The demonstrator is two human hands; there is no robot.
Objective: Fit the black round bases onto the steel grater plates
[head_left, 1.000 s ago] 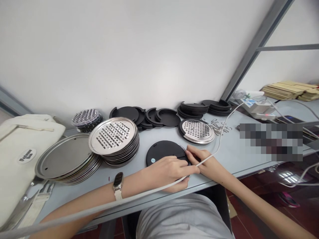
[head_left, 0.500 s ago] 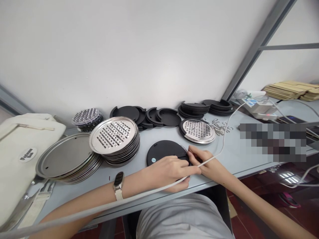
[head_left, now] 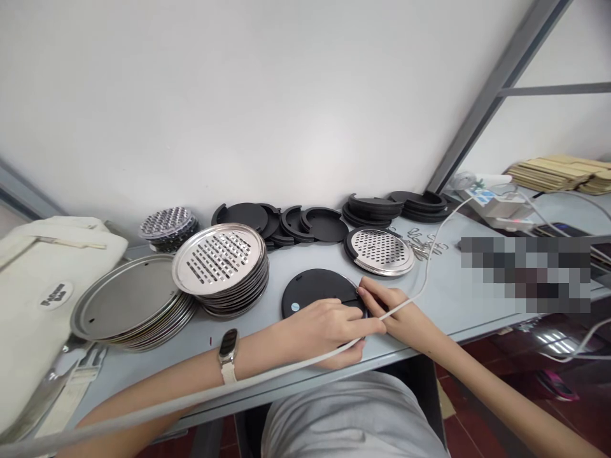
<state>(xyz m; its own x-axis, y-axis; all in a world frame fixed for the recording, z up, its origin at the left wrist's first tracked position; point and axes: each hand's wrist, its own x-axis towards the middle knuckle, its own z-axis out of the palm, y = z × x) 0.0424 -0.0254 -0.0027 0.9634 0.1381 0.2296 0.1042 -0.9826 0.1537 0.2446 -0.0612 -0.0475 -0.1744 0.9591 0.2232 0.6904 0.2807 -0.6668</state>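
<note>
A flat black round cover (head_left: 319, 286) with a small light-blue sticker lies near the table's front edge. My left hand (head_left: 331, 331) rests across its front part, fingers curled over the right side and holding it down. At the cover's right edge, my right hand (head_left: 387, 306) has thumb and forefinger pinched on the rim; anything small between them is hidden. Just behind stands a round perforated metal grater plate (head_left: 382, 249) in a black holder. Beside it lie several small metal hooks (head_left: 422, 247).
Stacked metal grater plates (head_left: 219, 257) and plain round metal plates (head_left: 126, 299) stand left. Black round holders (head_left: 324, 224) line the wall. A white cable (head_left: 427, 273) crosses over my arms. A cream bag (head_left: 28, 280) sits far left; wooden boards (head_left: 556, 173) are back right.
The view has shifted very slightly. My right fingertips have moved slightly along the cover's right rim; my left hand stays in place.
</note>
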